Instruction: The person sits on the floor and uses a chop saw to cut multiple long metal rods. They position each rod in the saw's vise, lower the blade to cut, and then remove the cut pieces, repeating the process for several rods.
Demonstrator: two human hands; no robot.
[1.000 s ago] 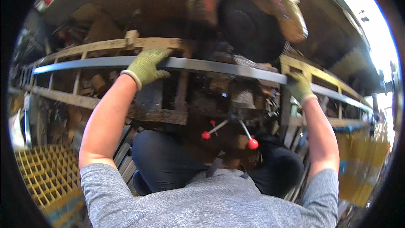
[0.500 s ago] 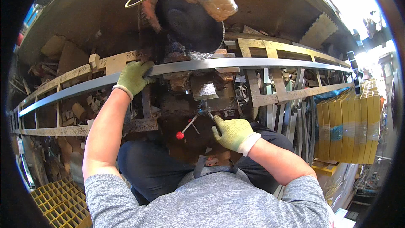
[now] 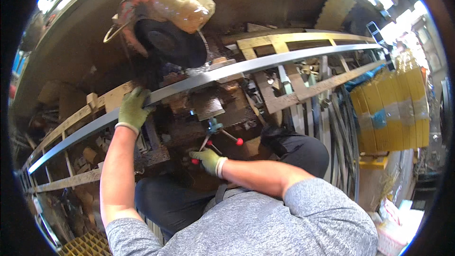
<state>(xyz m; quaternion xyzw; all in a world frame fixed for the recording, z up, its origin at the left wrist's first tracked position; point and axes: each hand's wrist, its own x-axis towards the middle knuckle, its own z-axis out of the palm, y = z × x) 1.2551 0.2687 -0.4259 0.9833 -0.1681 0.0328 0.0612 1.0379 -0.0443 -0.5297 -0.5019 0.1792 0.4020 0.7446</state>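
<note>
A long silver metal bar (image 3: 227,72) lies across the cutting machine, tilted up to the right. My gloved left hand (image 3: 133,109) is wrapped over it, left of the blade. Close to my body, my gloved right hand (image 3: 208,161) grips a spoke of the vise handle (image 3: 214,126), beside one of its red knobs (image 3: 195,161). Another red knob (image 3: 240,141) sticks out to the right. Above the bar stands the dark round saw blade (image 3: 170,42), partly behind its housing (image 3: 189,7). Part of the right fingers is hidden.
Metal ladder-like frames (image 3: 303,96) extend on both sides beneath the bar. Offcuts lie among them at left. Bundled yellow pieces (image 3: 391,109) stand at the right, near upright metal strips (image 3: 341,137). A yellow grid (image 3: 85,245) sits at the lower left.
My right hand has moved left, and the vise handle's knobs have turned to new positions. The view has shifted and tilted. My left hand stays on the bar.
</note>
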